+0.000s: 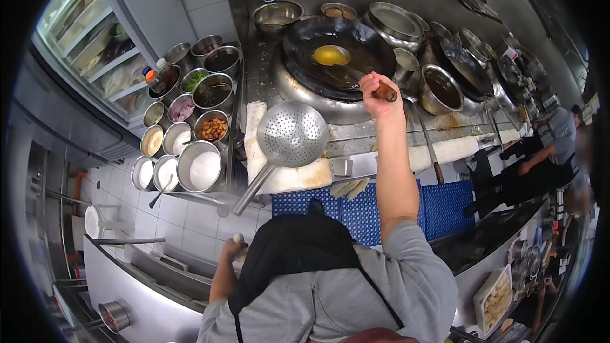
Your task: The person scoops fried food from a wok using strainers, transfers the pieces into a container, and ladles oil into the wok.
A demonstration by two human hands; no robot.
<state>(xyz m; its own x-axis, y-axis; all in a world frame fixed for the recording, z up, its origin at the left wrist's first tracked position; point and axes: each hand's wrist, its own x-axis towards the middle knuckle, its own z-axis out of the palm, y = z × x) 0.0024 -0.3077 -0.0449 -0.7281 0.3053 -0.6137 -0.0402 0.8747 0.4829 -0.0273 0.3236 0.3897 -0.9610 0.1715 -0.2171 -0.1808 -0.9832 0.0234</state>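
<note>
My right hand [379, 96] is closed around the wooden handle of a ladle [332, 56], over the front rim of a large black wok [298, 67]. Yellow liquid shows in the ladle's bowl, above the dark inside of the wok. Low at my left side, my left hand [232, 250] is closed, with a small pale rounded end showing at its top; what it belongs to I cannot make out. Between me and the wok, a perforated metal strainer [291, 134] rests on a folded, stained cloth [297, 178], its handle pointing toward me.
At left stand several metal pots of ingredients, including white powder [202, 166], browned chunks [213, 128] and chopped greens [192, 80]. A pot of dark liquid [443, 90] and a second wok [462, 63] are on the right. Another person [549, 152] stands farther right.
</note>
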